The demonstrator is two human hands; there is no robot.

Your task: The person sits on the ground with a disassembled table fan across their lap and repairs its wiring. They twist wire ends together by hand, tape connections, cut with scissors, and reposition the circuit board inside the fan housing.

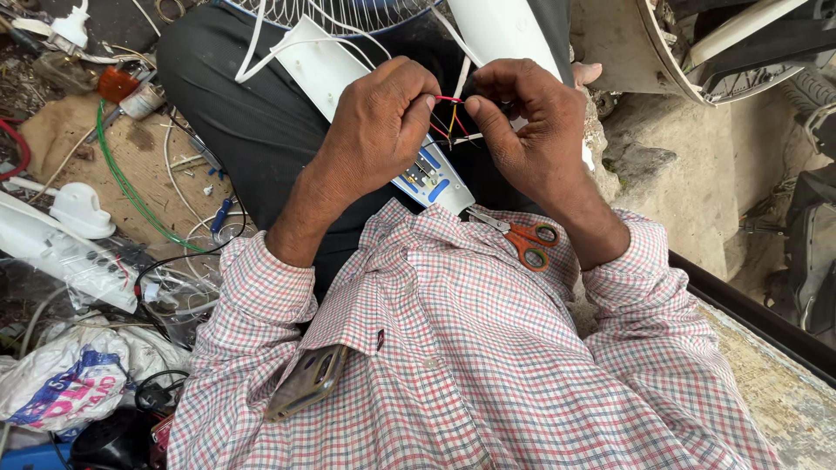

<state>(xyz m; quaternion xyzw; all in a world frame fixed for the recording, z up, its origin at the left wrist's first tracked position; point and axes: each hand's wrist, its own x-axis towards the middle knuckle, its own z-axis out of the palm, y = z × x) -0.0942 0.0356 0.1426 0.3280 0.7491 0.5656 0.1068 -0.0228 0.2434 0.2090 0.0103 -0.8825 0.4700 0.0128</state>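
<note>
My left hand (376, 126) and my right hand (527, 122) meet over my lap, both pinching a thin red wire (448, 100) between thumb and fingertips. More red, yellow and black wires (453, 129) hang below it and run to a white fan control panel (418, 165) with blue buttons that lies across my dark trousers. Orange-handled scissors (525, 238) rest on my checked shirt, just under my right wrist. A phone (309, 380) sticks out of my shirt pocket.
A white fan grille (335, 12) and white cable (261, 43) lie ahead. To the left are a white power strip (61, 252), a green wire (131, 187), plastic bags (65, 383) and scrap parts. A stone ledge (662, 148) and a vehicle body (723, 43) stand at right.
</note>
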